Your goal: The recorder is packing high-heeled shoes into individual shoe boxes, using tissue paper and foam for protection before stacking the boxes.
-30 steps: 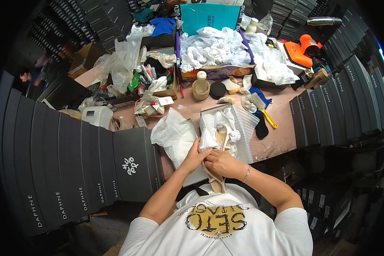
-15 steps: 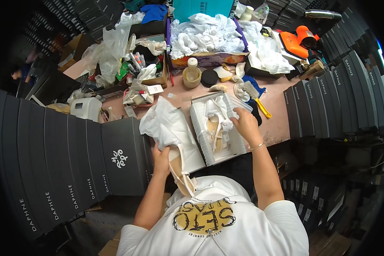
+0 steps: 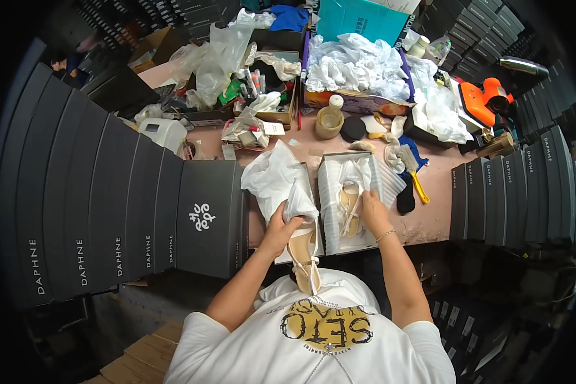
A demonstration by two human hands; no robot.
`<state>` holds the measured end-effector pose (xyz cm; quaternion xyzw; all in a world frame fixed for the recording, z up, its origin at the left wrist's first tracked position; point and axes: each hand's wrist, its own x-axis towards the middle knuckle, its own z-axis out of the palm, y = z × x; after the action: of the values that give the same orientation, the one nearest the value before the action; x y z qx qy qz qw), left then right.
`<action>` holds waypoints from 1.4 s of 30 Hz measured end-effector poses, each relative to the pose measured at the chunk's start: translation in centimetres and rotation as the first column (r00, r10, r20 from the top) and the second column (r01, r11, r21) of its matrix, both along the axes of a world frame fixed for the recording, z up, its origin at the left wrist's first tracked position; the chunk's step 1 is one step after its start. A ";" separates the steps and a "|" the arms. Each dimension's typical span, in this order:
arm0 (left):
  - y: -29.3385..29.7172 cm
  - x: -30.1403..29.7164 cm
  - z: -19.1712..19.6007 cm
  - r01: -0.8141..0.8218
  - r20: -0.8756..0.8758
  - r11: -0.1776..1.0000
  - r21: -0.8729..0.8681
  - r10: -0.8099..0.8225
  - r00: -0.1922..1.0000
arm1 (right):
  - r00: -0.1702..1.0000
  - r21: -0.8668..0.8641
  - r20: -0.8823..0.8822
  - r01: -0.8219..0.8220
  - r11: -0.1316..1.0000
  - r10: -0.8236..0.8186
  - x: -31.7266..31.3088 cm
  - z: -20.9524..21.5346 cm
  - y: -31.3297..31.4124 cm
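Observation:
An open white shoe box (image 3: 329,211) lies on the pink table in front of me. Inside it rests a beige strappy sandal (image 3: 349,208) on white tissue paper. My right hand (image 3: 372,211) presses on that sandal in the box. My left hand (image 3: 280,232) holds a second beige sandal (image 3: 305,256) near my chest, together with a bunch of white tissue paper (image 3: 278,179) that spreads over the box lid.
Rows of dark shoe boxes (image 3: 109,211) stand at my left and others (image 3: 512,192) at my right. The back of the table holds a box of white paper (image 3: 355,64), a small jar (image 3: 329,121), brushes (image 3: 406,160), plastic bags and an orange tool (image 3: 489,99).
My right hand has gone from the sandal held at my chest forward into the box, onto the other sandal. My left hand kept the second sandal and the tissue.

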<state>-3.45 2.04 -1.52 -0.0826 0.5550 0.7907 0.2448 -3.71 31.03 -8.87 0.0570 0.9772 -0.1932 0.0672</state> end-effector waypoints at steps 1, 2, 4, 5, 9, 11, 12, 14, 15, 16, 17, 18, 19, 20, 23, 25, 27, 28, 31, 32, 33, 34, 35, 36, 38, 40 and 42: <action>0.0 -0.1 0.3 0.017 -0.001 1.000 -0.003 -0.017 1.000 | 0.999 -0.065 -0.053 -0.005 0.998 0.002 -0.1 -1.1 0.9; -0.1 -0.1 0.4 0.035 -0.002 0.999 -0.006 -0.035 0.999 | 0.994 -0.130 -0.106 -0.014 0.991 0.000 0.0 -2.2 1.7; -0.4 0.1 -0.1 0.008 -0.081 0.999 -0.054 -0.012 0.997 | 0.985 -0.243 -0.170 -0.009 0.970 -0.033 0.3 2.2 0.3; -0.3 0.2 -0.5 -0.010 -0.119 0.997 -0.074 0.001 0.993 | 0.979 -0.296 -0.196 -0.012 0.955 -0.048 0.5 6.1 -0.6; 0.9 0.1 -1.2 0.056 -0.066 0.980 -0.189 -0.070 0.995 | 0.996 -0.963 0.082 0.069 0.261 0.039 2.6 15.4 -6.8; 1.0 -0.4 -0.2 0.139 -0.037 0.978 -0.158 -0.147 0.988 | 0.971 -0.828 -0.188 -0.236 0.509 0.145 2.8 15.8 -9.9; 1.0 -0.6 0.8 0.154 -0.040 0.983 -0.102 -0.159 0.987 | 0.928 -0.675 -0.319 -0.367 0.640 0.195 2.6 15.5 -10.9; 0.4 -1.0 0.7 0.246 -0.039 0.969 -0.028 -0.247 0.968 | 0.863 -0.436 -0.439 -0.447 0.781 0.249 2.6 14.9 -11.3; -0.5 -1.2 1.3 0.316 -0.044 0.947 -0.053 -0.318 0.947 | 0.862 -0.390 -0.449 -0.427 0.816 0.237 2.9 14.6 -11.3; -1.2 -1.3 2.5 0.389 -0.046 0.918 -0.076 -0.393 0.919 | 0.862 -0.342 -0.456 -0.399 0.851 0.221 3.2 14.3 -11.3; -1.5 -1.4 3.4 0.459 -0.046 0.883 -0.099 -0.465 0.884 | 0.875 -0.305 -0.412 -0.395 0.867 0.254 3.1 13.9 -11.3; -1.5 -1.5 3.9 0.501 -0.041 0.855 -0.135 -0.510 0.859 | 0.885 -0.265 -0.367 -0.396 0.880 0.287 2.9 13.6 -11.1; -1.3 -1.4 3.5 0.478 -0.082 0.870 -0.122 -0.489 0.868 | 0.892 -0.224 -0.320 -0.397 0.890 0.318 2.6 13.6 -11.1; -1.2 -1.1 2.6 0.456 -0.123 0.883 -0.109 -0.467 0.876 | 0.880 -0.177 -0.356 -0.394 0.902 0.314 2.2 13.8 -11.3; -1.1 -0.6 2.0 0.415 -0.099 0.910 0.007 -0.412 0.906 | 0.856 -0.140 -0.443 -0.361 0.922 0.268 2.0 13.8 -12.7; -1.0 -0.8 2.3 0.371 -0.023 0.922 0.111 -0.371 0.928 | 0.841 -0.235 -0.503 -0.355 0.905 0.199 1.7 12.2 -12.7; -1.1 -0.2 3.0 0.307 0.100 0.926 0.219 -0.334 0.937 | 0.930 -0.513 -0.352 -0.291 0.808 0.111 2.0 11.8 -11.8; -1.0 -0.3 2.9 0.347 0.087 0.921 0.176 -0.365 0.927 | 0.938 -0.573 -0.338 -0.274 0.772 0.082 2.0 12.9 -11.6; 0.2 0.3 2.0 0.276 0.064 0.947 0.163 -0.289 0.955 | 0.965 -0.639 -0.259 -0.207 0.741 0.046 1.1 12.4 -11.9; 0.2 0.3 1.9 0.257 0.105 0.952 0.168 -0.277 0.955 | 0.985 -0.606 -0.153 -0.157 0.780 0.079 1.0 11.8 -12.0; 0.2 0.7 1.5 0.218 0.123 0.961 0.172 -0.241 0.963 | 0.993 -0.576 -0.043 -0.114 0.810 0.109 0.9 10.9 -12.3; 0.3 1.1 0.7 0.177 0.140 0.969 0.175 -0.203 0.969 | 0.994 -0.603 0.012 -0.083 0.793 0.113 1.0 10.7 -12.4; 0.5 1.2 0.0 0.134 0.159 0.975 0.176 -0.163 0.974 | 0.988 -0.627 -0.057 -0.149 0.765 0.145 0.7 9.9 -11.4; 0.7 1.1 -0.9 0.111 0.156 0.979 0.170 -0.138 0.978 | 0.976 -0.652 -0.120 -0.214 0.728 0.180 0.3 8.5 -10.2; 0.2 0.1 -2.2 -0.018 0.204 0.993 0.120 -0.007 0.979 | 0.987 -0.737 -0.074 -0.151 0.659 0.143 0.0 10.7 -7.1; -0.4 -1.6 -4.8 -0.079 0.164 0.996 0.038 0.072 0.984 | 0.997 -0.622 -0.075 -0.020 0.783 -0.034 -0.2 9.3 -2.5; -1.8 -2.8 -9.5 -0.069 0.044 0.993 -0.098 0.074 0.996 | 0.977 -0.198 -0.207 -0.084 0.977 0.042 -0.1 8.0 0.6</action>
<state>-6.24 0.24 -11.07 -0.1331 0.5831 0.7691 0.2252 -3.84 31.65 -0.84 -0.0015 0.9551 -0.2956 -0.0208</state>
